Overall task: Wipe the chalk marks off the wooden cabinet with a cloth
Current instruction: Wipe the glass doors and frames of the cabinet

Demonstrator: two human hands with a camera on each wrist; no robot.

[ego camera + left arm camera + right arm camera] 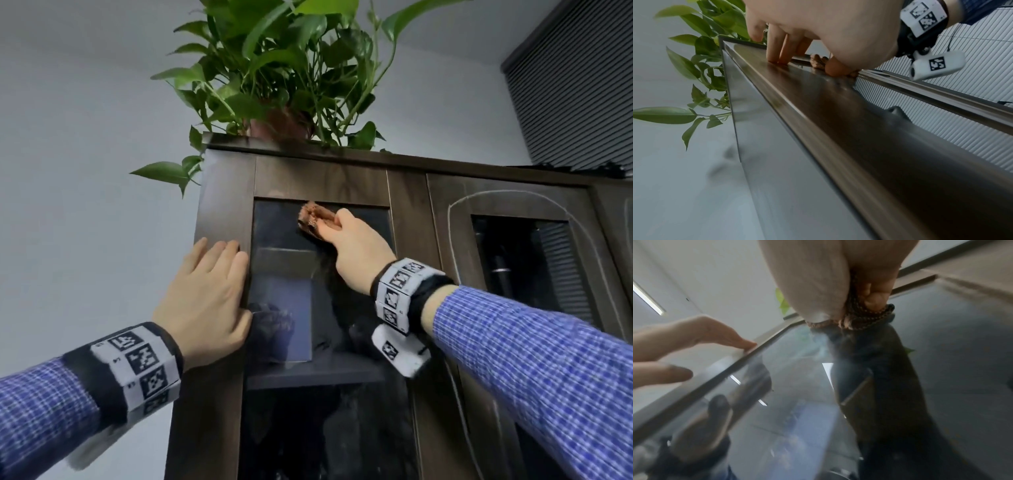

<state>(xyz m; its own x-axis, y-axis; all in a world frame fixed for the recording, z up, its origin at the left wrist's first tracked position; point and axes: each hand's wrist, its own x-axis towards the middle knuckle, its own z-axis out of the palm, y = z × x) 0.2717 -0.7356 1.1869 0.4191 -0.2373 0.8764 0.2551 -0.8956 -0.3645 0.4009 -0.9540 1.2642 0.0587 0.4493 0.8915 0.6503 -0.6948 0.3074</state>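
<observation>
A dark wooden cabinet (318, 178) with glass doors fills the head view. My right hand (356, 246) grips a bunched brown cloth (313, 219) and presses it on the left door's glass near its top edge. The cloth (865, 318) also shows under my fingers in the right wrist view. My left hand (209, 291) lies flat, fingers straight, on the left door's wooden frame (818, 91). A white chalk line (513, 197) loops around the right door's glass pane.
A potted green plant (284, 78) stands on the cabinet's top, with leaves hanging over the left corner. A grey wall (85, 137) lies to the left. A window blind (575, 89) is at the upper right. Dark objects sit behind the glass.
</observation>
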